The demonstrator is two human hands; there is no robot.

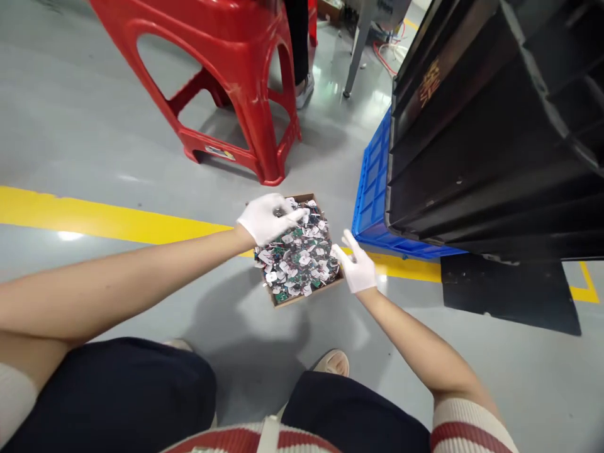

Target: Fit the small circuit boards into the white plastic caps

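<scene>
Both gloved hands at the cardboard box, mid-frame; I judge the grasping step in hand.
Right hand fingers spread at box right edge; left hand curled over small circuit parts. Lifting wants grip on both sides. Beyond: blue crate, red stool.

Parts in box too small to identify, perhaps boards.

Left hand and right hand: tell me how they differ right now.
The left hand lies over the far left part of the cardboard box, fingers resting on the heaped small circuit boards; the right hand sits at the box's right edge, outside the heap. The left hand looks loosely curled, the right hand spread open. Both wear white gloves, with bare forearms.
</scene>
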